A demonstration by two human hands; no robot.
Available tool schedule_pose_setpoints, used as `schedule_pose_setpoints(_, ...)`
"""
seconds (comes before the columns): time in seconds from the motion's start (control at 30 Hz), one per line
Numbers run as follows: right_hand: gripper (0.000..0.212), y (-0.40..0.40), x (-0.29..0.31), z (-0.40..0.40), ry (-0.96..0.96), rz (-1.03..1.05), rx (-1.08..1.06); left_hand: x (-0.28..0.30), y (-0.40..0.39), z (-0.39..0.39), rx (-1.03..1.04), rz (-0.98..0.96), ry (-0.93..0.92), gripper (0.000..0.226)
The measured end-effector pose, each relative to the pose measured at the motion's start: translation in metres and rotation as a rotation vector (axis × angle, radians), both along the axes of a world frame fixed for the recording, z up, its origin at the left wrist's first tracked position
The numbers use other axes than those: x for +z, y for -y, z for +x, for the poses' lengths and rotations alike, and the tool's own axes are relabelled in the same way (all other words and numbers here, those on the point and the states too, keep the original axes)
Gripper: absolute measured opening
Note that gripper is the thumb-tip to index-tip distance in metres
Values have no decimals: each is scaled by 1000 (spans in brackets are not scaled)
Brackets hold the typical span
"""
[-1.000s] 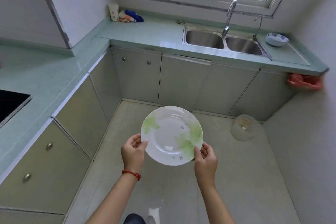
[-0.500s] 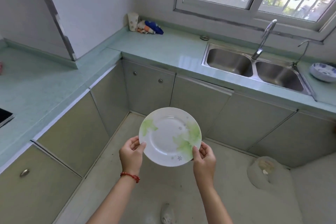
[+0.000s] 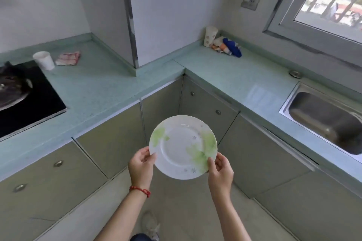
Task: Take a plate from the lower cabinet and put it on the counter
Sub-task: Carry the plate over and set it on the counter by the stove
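Note:
A white plate with green leaf prints is held in the air over the floor, in front of the corner of the lower cabinets. My left hand grips its left rim and my right hand grips its lower right rim. The plate tilts slightly toward me. The pale green counter wraps around the corner beyond and to both sides of the plate. All cabinet doors in view are closed.
A black cooktop with a dark pan sits at the left, with a white cup and a cloth behind it. A paper cup and blue cloth stand at the back. The steel sink is at the right.
The view has swung left toward the counter corner, bringing the cooktop in and pushing the sink to the right edge. Both hands still hold the plate the same way.

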State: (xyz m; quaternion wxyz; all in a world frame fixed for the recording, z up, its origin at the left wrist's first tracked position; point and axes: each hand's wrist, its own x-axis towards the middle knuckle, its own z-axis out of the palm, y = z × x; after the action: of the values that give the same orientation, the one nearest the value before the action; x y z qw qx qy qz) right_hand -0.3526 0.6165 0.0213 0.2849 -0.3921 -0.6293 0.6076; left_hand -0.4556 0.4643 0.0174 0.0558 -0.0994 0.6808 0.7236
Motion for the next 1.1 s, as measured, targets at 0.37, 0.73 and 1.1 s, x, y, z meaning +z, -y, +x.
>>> schedule_pose_setpoints(0.37,16,11,3,-186,34,29,313,-1,36,-137,292,-34,-53,26)
schedule_pose_setpoints(0.73,15,34,0,-326,69,57,558,-3,68,-234,532,-37,-50,24)
schedule_pose_setpoints(1.1,15,20,-14,-475,51,61,862,-12,52,-335,796,-26,-8,21)
